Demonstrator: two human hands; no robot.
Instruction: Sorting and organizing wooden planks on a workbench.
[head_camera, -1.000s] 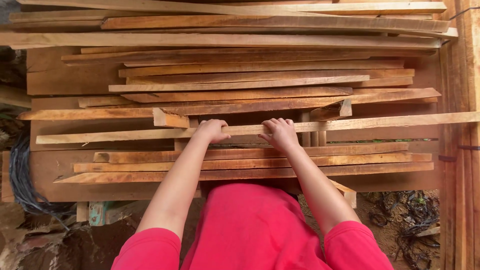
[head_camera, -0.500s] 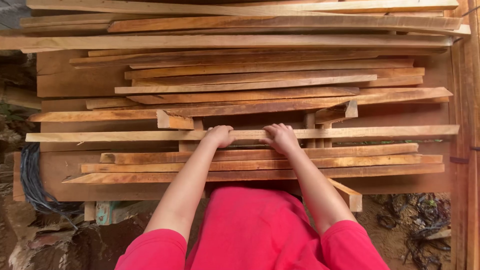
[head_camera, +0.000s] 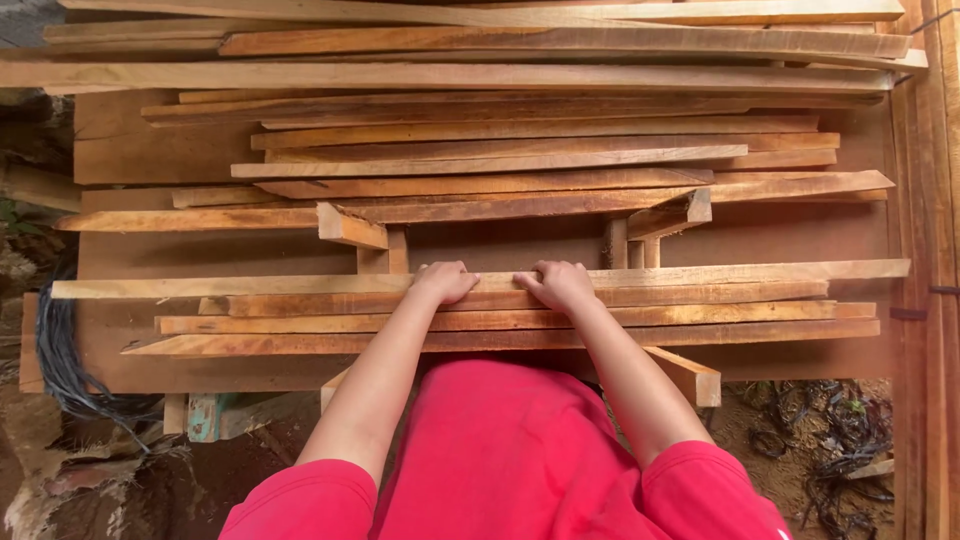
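Looking down, we see our left hand (head_camera: 446, 281) and right hand (head_camera: 560, 283) side by side near the middle of a long thin wooden strip (head_camera: 720, 273). Both hands curl over it in a closed grip, fingers wrapped over its far edge.

This strip lies on the wooden surface (head_camera: 130, 150), its long axis running left to right across our view, one end pointing left, the other right and reaching past the strips below it. It sits just beyond three similar strips (head_camera: 700, 320) near our red shirt (head_camera: 500, 450). A larger pile of strips (head_camera: 500, 150) lies further away, well apart, with short upright blocks (head_camera: 385, 255) between.

We judge the risks this way: because we hold the strip only at its middle, its long ends could swing, sag or catch on the blocks. The rough-looking sawn edges could also leave splinters in our bare fingers.
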